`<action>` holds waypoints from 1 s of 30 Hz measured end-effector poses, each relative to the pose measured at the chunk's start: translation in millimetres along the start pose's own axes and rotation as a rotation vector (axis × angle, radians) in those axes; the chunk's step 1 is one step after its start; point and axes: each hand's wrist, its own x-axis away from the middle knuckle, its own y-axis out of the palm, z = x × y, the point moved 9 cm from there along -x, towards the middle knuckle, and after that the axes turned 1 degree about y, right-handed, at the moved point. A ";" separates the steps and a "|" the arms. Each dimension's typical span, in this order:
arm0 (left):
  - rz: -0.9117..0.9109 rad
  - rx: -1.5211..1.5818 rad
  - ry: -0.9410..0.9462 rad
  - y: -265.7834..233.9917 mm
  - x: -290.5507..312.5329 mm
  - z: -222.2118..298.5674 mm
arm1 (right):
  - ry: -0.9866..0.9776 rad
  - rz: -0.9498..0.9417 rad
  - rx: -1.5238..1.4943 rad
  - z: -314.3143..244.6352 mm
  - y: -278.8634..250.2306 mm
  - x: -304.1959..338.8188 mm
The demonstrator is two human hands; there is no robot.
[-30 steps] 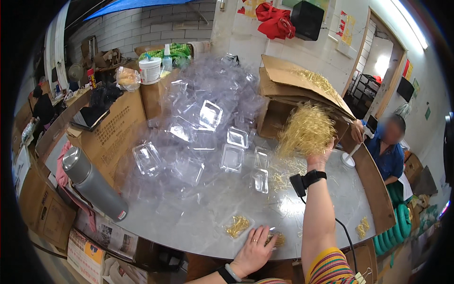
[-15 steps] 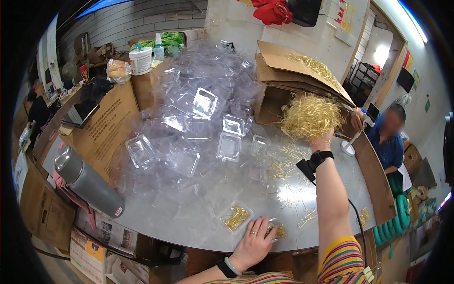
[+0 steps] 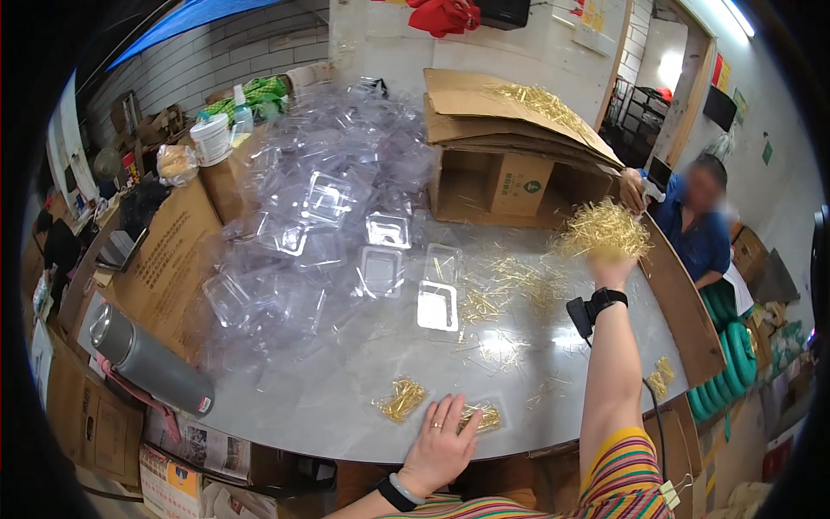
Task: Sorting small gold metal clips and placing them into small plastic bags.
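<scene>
My right hand [image 3: 612,270], wearing a black wrist strap, reaches to the right side of the table, closed on a large tangled bundle of thin gold-coloured wire pins [image 3: 607,227]. Most of its fingers are hidden beneath and behind the bundle. Near the front edge my left hand [image 3: 439,445] lies with its fingers stretched out. Its fingertips touch a small clear plastic tray [image 3: 497,426] with gold pins in it. Just left of that hand is another small pile of gold pins [image 3: 400,400], apparently in a clear tray too.
Clear plastic trays [image 3: 320,199] are heaped at the left and back. Loose pins [image 3: 501,294] lie scattered mid-table. An open cardboard box [image 3: 450,186] stands behind, more pins on its flaps. A grey flask [image 3: 151,363] lies left. Across the right-hand cardboard wall [image 3: 683,320] sits another person [image 3: 705,225].
My right hand has moved the pin bundle rightward, away from the front of the cardboard box. My left hand stays by the filled tray. The whole view has shifted somewhat.
</scene>
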 end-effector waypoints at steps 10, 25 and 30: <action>-0.022 -0.016 -0.004 0.4 -2.6 1.5 | -0.111 0.103 0.084 -72.3 -48.1 19.7; -0.022 -0.026 -0.022 -1.0 -1.8 0.3 | -0.154 0.153 0.223 -123.9 -61.5 23.9; -0.019 -0.037 -0.016 3.6 -2.6 2.1 | -0.128 0.195 0.345 -153.3 -71.2 -6.4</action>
